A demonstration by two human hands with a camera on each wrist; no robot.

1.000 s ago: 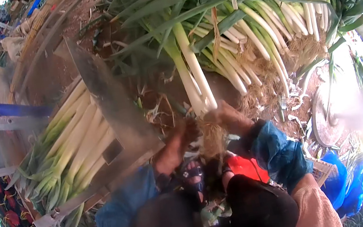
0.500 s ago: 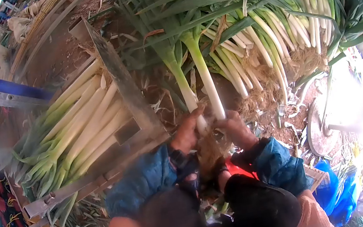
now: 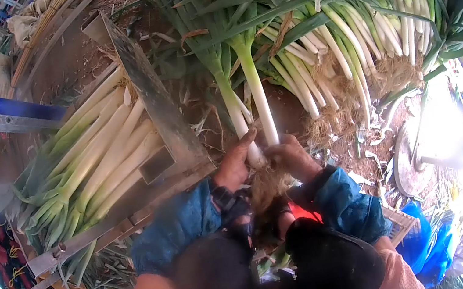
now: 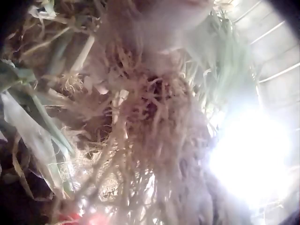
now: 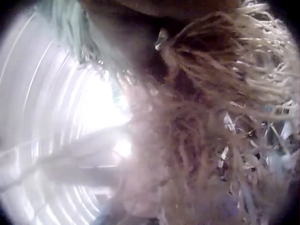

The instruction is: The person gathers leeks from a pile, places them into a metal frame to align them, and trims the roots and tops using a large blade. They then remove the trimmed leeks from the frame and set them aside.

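Note:
In the head view my left hand (image 3: 234, 165) grips a leek (image 3: 234, 110) low on its white shank, the thumb lying along the stem. A second leek (image 3: 262, 105) is held at its base by my right hand (image 3: 296, 158). Both stand with green leaves away from me, a narrow gap between their shanks. Pale stringy roots (image 3: 267, 191) hang below the hands. Those roots (image 4: 154, 122) fill much of the left wrist view, under blurred fingers. In the right wrist view, more roots (image 5: 201, 70) spread out beside the dark, blurred hand.
A metal-sided rack (image 3: 151, 90) on the left holds trimmed leeks (image 3: 101, 142). A large pile of leeks with roots (image 3: 348, 31) lies at the upper right. Blue plastic (image 3: 423, 247) and a round disc (image 3: 411, 159) are on the right. Leaf scraps litter the ground.
The two leeks were close together and now stand farther apart. My left hand has risen onto the left leek's shank. The view has shifted slightly, then held nearly steady over the last half second.

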